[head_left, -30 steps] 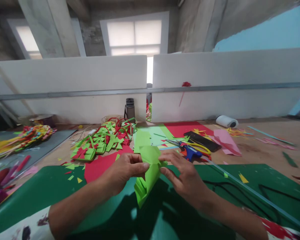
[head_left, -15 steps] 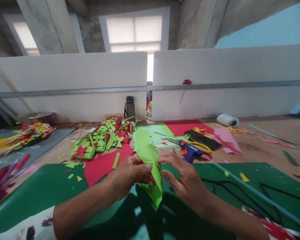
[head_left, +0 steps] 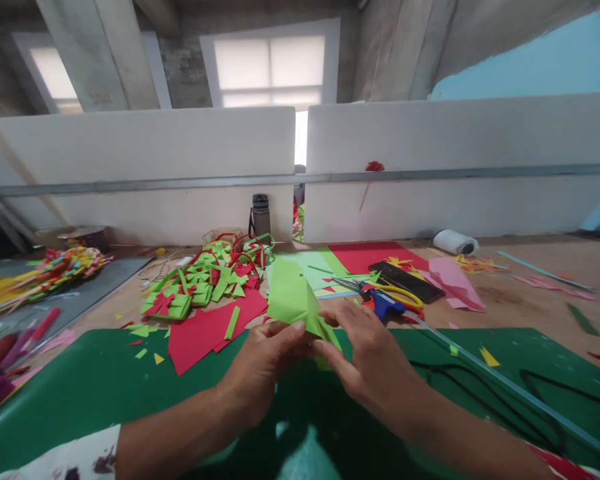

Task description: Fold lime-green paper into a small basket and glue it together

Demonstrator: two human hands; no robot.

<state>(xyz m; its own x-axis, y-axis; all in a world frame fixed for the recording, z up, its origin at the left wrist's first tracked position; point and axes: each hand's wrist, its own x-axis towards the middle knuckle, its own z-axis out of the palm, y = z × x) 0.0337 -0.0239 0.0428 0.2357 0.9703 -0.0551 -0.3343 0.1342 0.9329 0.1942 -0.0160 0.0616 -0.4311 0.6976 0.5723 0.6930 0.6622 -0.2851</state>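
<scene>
A folded piece of bright green paper [head_left: 291,293] is held up over the green mat [head_left: 130,393]. My left hand [head_left: 265,360] pinches its lower edge, thumb on top and fingers underneath. On the right side, my right hand [head_left: 357,350] grips the folded part between thumb and fingers. The paper's lower end is mostly hidden behind my hands. Beyond it lie a red paper sheet [head_left: 195,340] and a pile of green and red paper pieces [head_left: 200,280].
Scissors with yellow handles [head_left: 395,293], a blue glue gun [head_left: 384,305] and a black phone [head_left: 410,281] lie right of centre. A dark bottle [head_left: 261,217] stands by the white partition [head_left: 130,147]. A black cord [head_left: 460,380] crosses the mat's right.
The green paper has been turned, its broad face now standing up towards the back and its pointed end no longer hanging down. My right hand has shifted slightly left.
</scene>
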